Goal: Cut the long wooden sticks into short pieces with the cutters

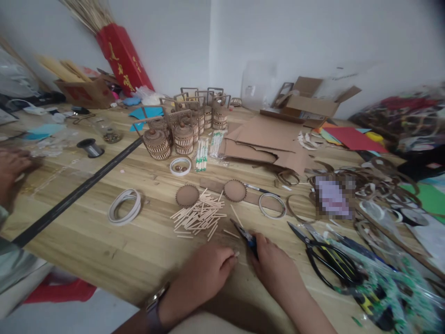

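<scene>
The person's left hand (205,273) is pinching a short stick (237,253) between thumb and fingertip. Just beside it, the right hand (274,266) is gripping blue-handled cutters (247,236), with the tip pointing away from the wrist. A pile of cut sticks (200,215) is lying just beyond both hands, and two toothed cardboard discs (187,195) are sitting bare past it. Farther off, several finished stick baskets (174,139) are standing. I'd judge the cutting well along and the assembly of this piece barely begun.

Person, head-camera wearer. Left hand (205,273): wristwatch (154,304), greyish band, metal-toned case, worn at the wrist. Right hand (274,271): forearm bare to near edge.
</scene>
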Demonstrator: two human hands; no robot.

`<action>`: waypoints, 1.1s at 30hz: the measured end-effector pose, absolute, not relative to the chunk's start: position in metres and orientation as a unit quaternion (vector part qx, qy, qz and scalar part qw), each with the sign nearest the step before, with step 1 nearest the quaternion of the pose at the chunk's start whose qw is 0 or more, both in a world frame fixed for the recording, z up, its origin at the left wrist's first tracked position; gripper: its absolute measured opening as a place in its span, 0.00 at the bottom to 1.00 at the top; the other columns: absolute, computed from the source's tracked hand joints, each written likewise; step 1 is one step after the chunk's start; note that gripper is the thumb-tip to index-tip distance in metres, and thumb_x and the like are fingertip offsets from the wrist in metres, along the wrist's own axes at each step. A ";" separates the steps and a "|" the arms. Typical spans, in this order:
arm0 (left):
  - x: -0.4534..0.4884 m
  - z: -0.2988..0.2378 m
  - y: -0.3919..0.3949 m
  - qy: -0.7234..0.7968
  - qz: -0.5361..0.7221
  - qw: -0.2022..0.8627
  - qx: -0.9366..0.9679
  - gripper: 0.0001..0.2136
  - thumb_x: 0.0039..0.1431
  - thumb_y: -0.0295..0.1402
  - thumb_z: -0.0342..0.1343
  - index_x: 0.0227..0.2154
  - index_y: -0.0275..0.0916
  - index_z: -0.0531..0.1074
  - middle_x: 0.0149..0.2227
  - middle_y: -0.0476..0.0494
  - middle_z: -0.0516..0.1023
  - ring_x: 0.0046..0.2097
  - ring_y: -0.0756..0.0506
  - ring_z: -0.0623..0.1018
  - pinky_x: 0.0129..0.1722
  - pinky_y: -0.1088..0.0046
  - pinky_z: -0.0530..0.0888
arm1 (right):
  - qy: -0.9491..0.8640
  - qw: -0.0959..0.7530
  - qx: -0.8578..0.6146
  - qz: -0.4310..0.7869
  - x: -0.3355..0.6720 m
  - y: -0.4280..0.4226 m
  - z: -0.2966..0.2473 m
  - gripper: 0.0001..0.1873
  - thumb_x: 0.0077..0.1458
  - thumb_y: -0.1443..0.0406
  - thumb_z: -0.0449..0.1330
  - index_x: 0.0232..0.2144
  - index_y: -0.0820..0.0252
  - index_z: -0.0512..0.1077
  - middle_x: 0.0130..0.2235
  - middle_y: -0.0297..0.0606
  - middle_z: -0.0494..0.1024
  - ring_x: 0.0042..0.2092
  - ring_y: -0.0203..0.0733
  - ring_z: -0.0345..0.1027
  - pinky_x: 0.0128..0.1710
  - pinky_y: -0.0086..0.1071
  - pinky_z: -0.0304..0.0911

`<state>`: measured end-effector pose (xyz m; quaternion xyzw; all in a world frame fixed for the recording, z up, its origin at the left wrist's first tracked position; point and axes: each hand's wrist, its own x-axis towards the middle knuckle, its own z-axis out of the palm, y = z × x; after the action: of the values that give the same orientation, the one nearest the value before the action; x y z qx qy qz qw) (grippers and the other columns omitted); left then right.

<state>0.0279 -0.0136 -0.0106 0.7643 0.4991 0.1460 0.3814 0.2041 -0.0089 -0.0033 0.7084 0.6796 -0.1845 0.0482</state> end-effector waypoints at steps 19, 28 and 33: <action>0.042 -0.012 -0.015 0.403 0.221 0.701 0.546 0.12 0.60 0.42 0.49 0.30 0.38 0.68 0.25 0.49 0.74 0.28 0.49 0.73 0.31 0.73 0.67 | 0.520 -0.397 0.660 -0.370 0.195 -0.018 -0.003 0.13 0.49 0.53 0.55 0.29 0.56 0.65 0.24 0.29 0.65 0.27 0.39 0.61 0.28 0.31 0.62; 0.043 -0.026 -0.023 0.399 0.229 0.754 0.469 0.19 0.54 0.53 0.54 0.31 0.39 0.67 0.29 0.45 0.77 0.33 0.45 0.78 0.31 0.70 0.71 | 0.554 -0.384 0.636 -0.376 0.186 -0.025 0.000 0.12 0.50 0.53 0.54 0.28 0.56 0.65 0.22 0.28 0.66 0.24 0.38 0.62 0.25 0.30 0.62; 0.031 -0.017 -0.022 0.392 0.278 0.759 0.440 0.21 0.54 0.55 0.54 0.28 0.39 0.65 0.24 0.49 0.74 0.26 0.49 0.75 0.27 0.73 0.69 | 0.527 -0.420 0.631 -0.385 0.198 -0.026 0.000 0.17 0.49 0.52 0.59 0.34 0.58 0.70 0.26 0.32 0.71 0.29 0.39 0.65 0.29 0.31 0.63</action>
<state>0.0306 -0.0225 -0.0170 0.4402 0.3916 0.2777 0.7587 0.1981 -0.0261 -0.0005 0.6309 0.5270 -0.3848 -0.4197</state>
